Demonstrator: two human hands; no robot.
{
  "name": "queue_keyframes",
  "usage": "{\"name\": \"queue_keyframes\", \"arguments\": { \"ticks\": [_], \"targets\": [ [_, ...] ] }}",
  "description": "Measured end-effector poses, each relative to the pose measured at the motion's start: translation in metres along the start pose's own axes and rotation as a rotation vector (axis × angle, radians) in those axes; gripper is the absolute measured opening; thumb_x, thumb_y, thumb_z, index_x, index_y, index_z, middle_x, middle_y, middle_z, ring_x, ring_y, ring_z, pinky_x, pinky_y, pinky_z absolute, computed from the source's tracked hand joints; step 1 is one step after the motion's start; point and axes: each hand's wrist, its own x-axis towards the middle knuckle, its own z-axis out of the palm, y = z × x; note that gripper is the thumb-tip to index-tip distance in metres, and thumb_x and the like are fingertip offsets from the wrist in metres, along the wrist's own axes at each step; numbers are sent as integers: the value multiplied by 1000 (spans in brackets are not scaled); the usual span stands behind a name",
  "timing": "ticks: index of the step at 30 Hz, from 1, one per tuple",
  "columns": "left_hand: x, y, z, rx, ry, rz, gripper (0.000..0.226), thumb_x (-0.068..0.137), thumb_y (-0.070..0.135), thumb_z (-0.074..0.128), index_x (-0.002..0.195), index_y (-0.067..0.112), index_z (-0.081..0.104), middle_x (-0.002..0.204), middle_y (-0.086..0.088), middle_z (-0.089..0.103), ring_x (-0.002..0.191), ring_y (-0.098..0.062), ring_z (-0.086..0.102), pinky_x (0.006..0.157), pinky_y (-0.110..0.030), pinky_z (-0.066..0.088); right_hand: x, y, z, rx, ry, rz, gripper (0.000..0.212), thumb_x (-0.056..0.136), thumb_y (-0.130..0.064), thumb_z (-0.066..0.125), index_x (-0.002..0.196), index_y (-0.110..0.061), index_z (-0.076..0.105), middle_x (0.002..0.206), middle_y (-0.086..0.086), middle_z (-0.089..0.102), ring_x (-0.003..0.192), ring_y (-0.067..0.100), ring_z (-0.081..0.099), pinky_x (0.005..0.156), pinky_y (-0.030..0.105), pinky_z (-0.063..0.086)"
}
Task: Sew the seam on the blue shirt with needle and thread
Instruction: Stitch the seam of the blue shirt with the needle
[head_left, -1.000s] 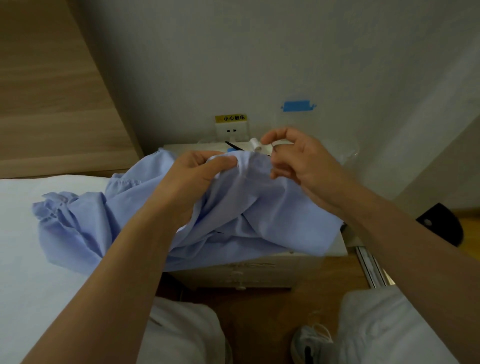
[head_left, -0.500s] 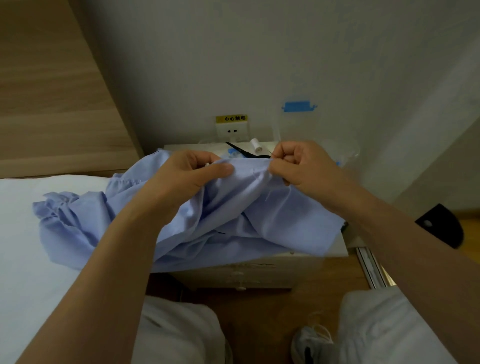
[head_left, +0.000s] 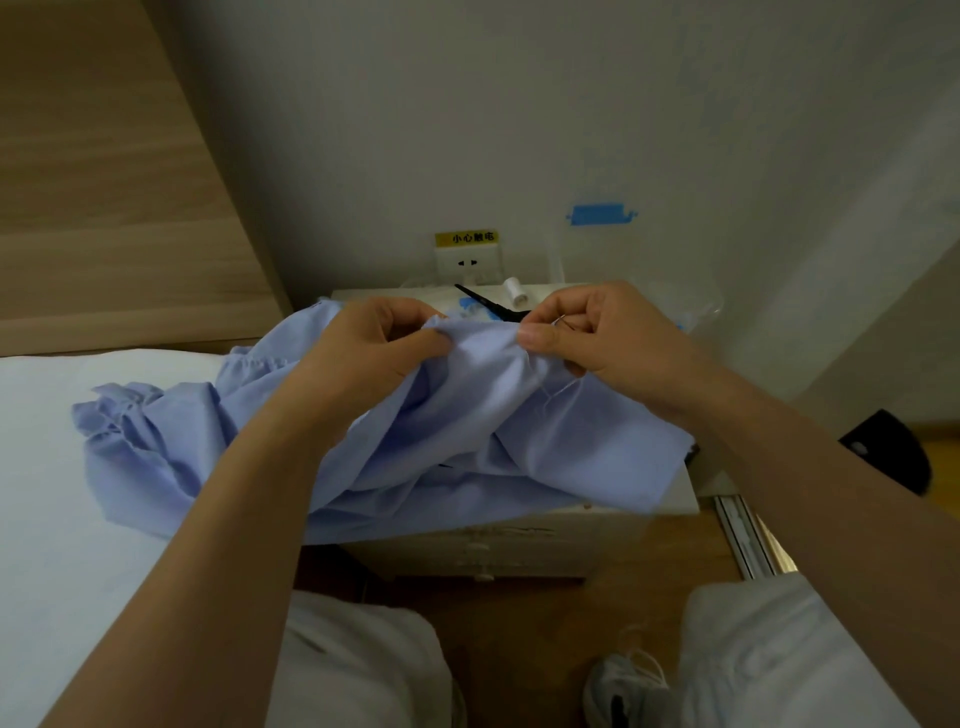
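**Position.** The blue shirt (head_left: 467, 421) lies bunched over the top of the bedside cabinet (head_left: 519, 556) and spills onto the bed (head_left: 52, 519). One fold is raised between both hands.

**Grip.** The left hand (head_left: 363, 353) pinches the fold, thumb on top. The right hand (head_left: 592, 332) is curled, with thumb and forefinger nipping the cloth edge near the left grip. The needle cannot be made out for certain. Loose thread (head_left: 563, 387) hangs below the right hand.

**Risks, as judged.**
- Slack thread may loop and knot when it is pulled.
- Uneven tension between the two grips may pucker the seam.
- An unseen needle tip may prick the left fingers nearby.

**Surroundings.** Scissors (head_left: 488, 304) and a spool (head_left: 514, 291) lie behind the hands, with the scissors close to the right knuckles.
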Motion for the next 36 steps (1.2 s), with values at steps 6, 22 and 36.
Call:
{"name": "queue_keyframes", "arguments": {
  "ticks": [6,22,36],
  "targets": [
    [1,6,3,-134,42,-93,33,99,12,43,68,12,52,63,-1,57,60,-7,52,61,-11,39,-2,-1,2,-2,-25,-3,17,89,-26,66,85,-10,72,52,10,39,57,22,35,60,20,42],
    [-8,10,16,-353,-84,-80,11,89,18,63,81,10,63,59,9,66,56,-1,64,53,-13,51,-3,0,1,34,56,-99,14,95,-9,56,108,-15,59,63,22,46,64,22,46,67,25,46],
    [-8,12,14,-385,-67,-102,12,90,17,61,82,9,62,58,10,67,57,-1,65,54,-14,51,-17,-4,0,-167,38,-318,24,91,1,56,105,-10,73,45,18,46,43,29,47,56,21,50]
  ]
}}
